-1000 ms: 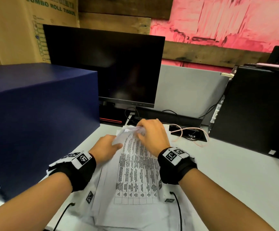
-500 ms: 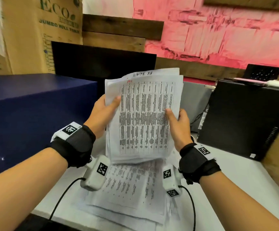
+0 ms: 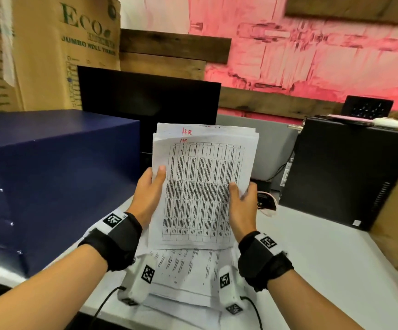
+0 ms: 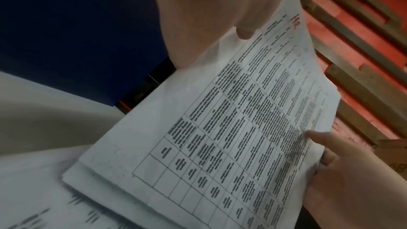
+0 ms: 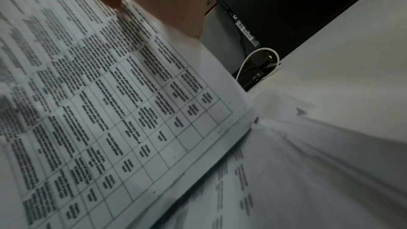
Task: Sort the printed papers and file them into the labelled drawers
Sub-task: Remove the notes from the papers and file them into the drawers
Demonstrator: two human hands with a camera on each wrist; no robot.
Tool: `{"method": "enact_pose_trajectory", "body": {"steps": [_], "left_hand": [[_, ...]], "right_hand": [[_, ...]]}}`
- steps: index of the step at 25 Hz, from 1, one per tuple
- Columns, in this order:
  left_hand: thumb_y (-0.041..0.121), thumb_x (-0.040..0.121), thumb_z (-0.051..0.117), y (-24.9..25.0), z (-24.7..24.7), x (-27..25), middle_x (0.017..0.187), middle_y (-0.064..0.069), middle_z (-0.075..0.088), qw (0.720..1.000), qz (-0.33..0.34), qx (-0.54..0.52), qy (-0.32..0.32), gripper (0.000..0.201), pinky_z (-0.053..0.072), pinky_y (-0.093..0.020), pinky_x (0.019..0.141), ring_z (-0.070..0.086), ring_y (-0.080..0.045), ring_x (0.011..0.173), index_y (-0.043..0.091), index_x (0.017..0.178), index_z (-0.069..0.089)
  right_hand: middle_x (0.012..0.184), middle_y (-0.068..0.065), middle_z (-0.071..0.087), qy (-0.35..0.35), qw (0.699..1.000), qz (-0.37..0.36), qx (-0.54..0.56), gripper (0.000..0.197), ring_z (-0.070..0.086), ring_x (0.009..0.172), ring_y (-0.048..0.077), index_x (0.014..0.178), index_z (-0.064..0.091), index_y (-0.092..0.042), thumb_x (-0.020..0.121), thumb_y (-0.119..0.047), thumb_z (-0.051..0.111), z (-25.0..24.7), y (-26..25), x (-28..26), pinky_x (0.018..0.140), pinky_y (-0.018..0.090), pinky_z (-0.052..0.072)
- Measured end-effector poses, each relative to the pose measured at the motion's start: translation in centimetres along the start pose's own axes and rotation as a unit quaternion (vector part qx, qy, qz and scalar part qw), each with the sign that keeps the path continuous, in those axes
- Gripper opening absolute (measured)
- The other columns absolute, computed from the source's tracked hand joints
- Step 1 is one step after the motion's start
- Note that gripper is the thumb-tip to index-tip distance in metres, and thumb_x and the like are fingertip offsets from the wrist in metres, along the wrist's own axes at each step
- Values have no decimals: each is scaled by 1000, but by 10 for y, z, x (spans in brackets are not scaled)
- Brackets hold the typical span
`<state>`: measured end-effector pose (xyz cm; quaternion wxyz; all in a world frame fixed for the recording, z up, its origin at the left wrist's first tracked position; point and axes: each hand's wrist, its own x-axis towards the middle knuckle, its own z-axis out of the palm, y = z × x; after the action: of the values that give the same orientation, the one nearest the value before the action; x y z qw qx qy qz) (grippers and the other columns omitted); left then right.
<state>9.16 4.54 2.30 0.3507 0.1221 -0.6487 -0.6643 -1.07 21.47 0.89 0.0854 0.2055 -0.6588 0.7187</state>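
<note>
I hold a stack of printed papers [image 3: 202, 186] upright above the desk; its front sheet carries a dense table and a red "HR" at the top. My left hand [image 3: 149, 186] grips the stack's left edge with the thumb on the front. My right hand [image 3: 240, 201] grips the right edge the same way. The same sheets [image 4: 231, 128] fill the left wrist view, and the table page [image 5: 99, 111] fills the right wrist view. More printed sheets [image 3: 188, 270] lie flat on the desk under my wrists.
A dark blue box [image 3: 50, 177] stands at the left on the white desk [image 3: 324, 270]. Behind the papers is a black monitor [image 3: 145, 101]. A black computer tower [image 3: 345, 172] stands at the right, with cables [image 3: 267, 203] beside it. Cardboard cartons [image 3: 50, 51] rise at the back left.
Both hands lifted the stack off the desk pile and raised it upright. Since half a second ago the stack sits lower in view, and a red "HR" shows on the sheet behind.
</note>
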Motion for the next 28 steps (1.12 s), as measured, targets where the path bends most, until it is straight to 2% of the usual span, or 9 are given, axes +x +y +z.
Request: {"method": "enact_pose_trajectory", "body": {"steps": [3,7,9,12,14,18,21,24,28], "left_hand": [[34,100,45,3,-3,7,115,-3,68,1000,1,2,0,28,49,-49,98,65,-22,107,17,117,58],[32,101,44,-16,-6,3,119,0,67,999,-26,23,-23,28,46,-51,100,63,-22,111,21,124,55],[31,102,43,-19,-6,1,118,0,67,999,-26,27,-20,28,48,-51,99,64,-22,109,21,125,55],[29,102,42,-8,-8,0,112,-2,69,999,-13,34,-5,25,52,-47,93,67,-21,101,21,120,57],[30,101,45,0,-14,0,112,-1,69,998,6,59,-2,23,53,-44,91,67,-18,99,21,118,57],[37,95,55,26,-42,1,112,2,66,994,71,82,28,31,55,-41,87,67,-15,98,25,123,49],[25,97,53,56,-64,-1,103,-1,68,987,129,57,75,25,56,-28,75,69,-9,88,15,120,54],[26,99,50,76,-81,-5,102,-5,71,979,162,80,93,17,56,-41,83,69,-18,93,14,104,62],[34,96,48,88,-108,-14,98,-6,70,964,178,122,154,20,54,-53,85,68,-25,93,18,96,60]], "right_hand": [[106,-18,57,-7,1000,-2,15,14,55,96,-4,113,45,-18,100,-23,49,0,-1,6,82,15,42],[95,-11,55,-14,999,4,-35,17,53,88,5,105,45,-13,101,-30,44,-2,8,3,83,27,43],[87,-10,51,-9,999,0,-47,17,50,79,6,98,43,-12,102,-28,42,-2,10,3,76,27,40],[92,-11,58,-8,999,-15,-41,14,56,85,8,94,48,-20,103,-26,40,-1,7,6,78,26,45],[94,-11,60,-11,999,-25,-41,15,57,87,8,92,49,-24,103,-26,40,2,5,7,81,27,46],[87,-10,60,-38,997,-45,-41,17,55,78,2,99,50,-10,103,-23,40,19,-1,-5,71,17,43],[89,-13,60,-67,997,-47,-18,15,55,78,-2,96,50,-15,103,-23,40,40,-7,-16,71,16,43],[80,-11,53,-76,995,-57,-1,18,48,69,1,87,47,-18,103,-24,41,62,-15,-25,67,22,41],[88,-13,55,-106,991,-83,25,14,52,76,-5,97,49,-14,102,-25,42,93,-31,-37,71,16,42]]}}
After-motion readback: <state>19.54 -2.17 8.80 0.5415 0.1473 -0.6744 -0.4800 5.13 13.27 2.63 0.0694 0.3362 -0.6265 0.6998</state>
